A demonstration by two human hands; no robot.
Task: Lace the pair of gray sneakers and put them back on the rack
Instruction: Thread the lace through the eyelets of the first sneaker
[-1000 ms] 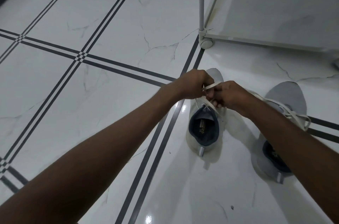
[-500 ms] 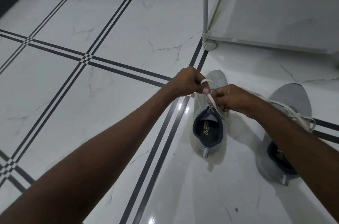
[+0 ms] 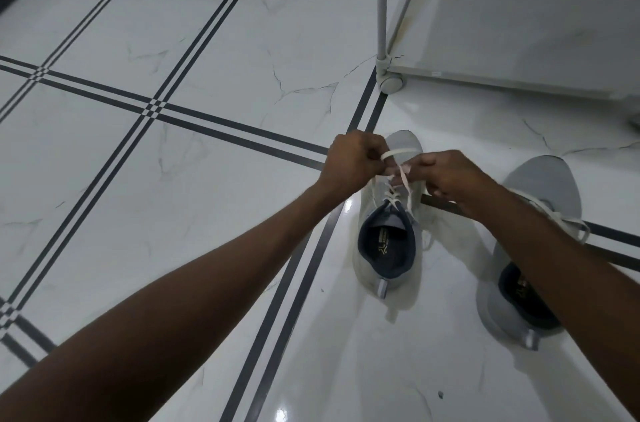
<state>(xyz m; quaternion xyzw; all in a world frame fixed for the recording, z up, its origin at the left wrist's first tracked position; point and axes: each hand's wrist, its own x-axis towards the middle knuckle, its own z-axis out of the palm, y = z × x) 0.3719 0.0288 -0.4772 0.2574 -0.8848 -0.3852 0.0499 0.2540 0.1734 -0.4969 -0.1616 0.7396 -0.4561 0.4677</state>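
My left hand [image 3: 355, 162] and right hand [image 3: 450, 179] each pinch 1 end of the white lace [image 3: 403, 179] above the near sneaker [image 3: 388, 248], its long axis running 6 to 12 o'clock toward the rack [image 3: 519, 82], the second sneaker [image 3: 547, 186] at 3 o'clock.

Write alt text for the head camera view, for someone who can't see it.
Two bare hands, left hand and right hand, pinch a white lace above a gray sneaker standing on a white marble floor. The second sneaker sits to its right, partly hidden by the right forearm, and a white wheeled rack stands behind.
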